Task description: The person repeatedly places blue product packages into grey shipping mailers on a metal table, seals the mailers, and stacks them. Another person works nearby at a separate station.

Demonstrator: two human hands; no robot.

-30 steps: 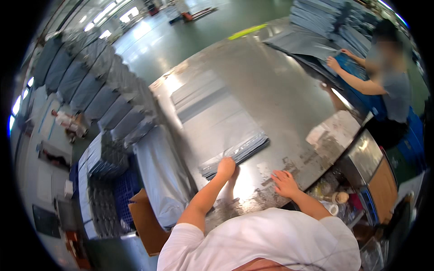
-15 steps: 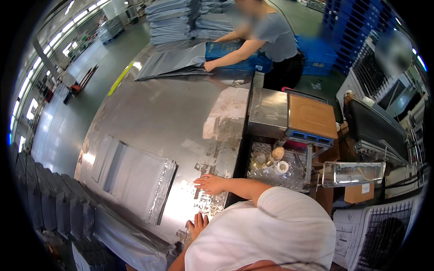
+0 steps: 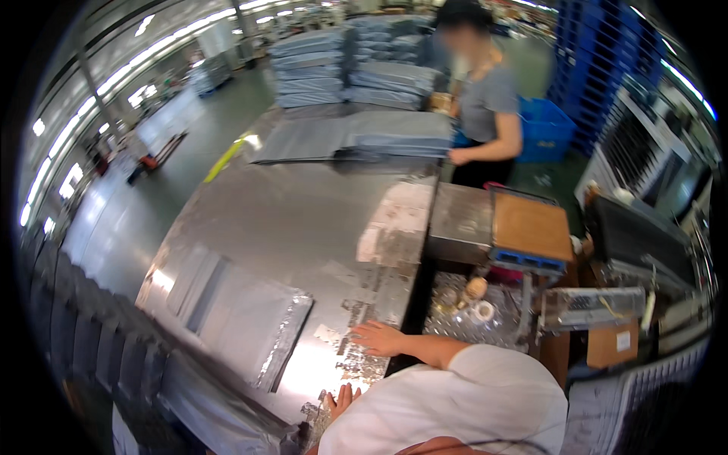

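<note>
My right hand point(image 3: 377, 338) rests flat on the worn, tape-marked edge of a metal table point(image 3: 296, 220), fingers spread and holding nothing. Nearer to me, my left hand point(image 3: 341, 400) also lies on the table, its fingers apart; my white shirt partly hides it. Left of both hands is a flat pile of grey plastic bags point(image 3: 246, 311), with a gap between it and my fingers. At the table's far end, a co-worker's hand point(image 3: 460, 155) touches the near end of a filled grey plastic bag point(image 3: 402, 134).
Stacked grey packages point(image 3: 307, 68) stand beyond the table. Grey wrapped bundles point(image 3: 98, 326) line the left side. To the right are a scale with a brown top point(image 3: 531, 227), a bin of clear plastic scraps point(image 3: 462, 307) and a blue crate point(image 3: 544, 130).
The co-worker has straightened up, and the grey bag now covers the blue pack that showed before. My hands stay on the table; the whole view has shifted slightly.
</note>
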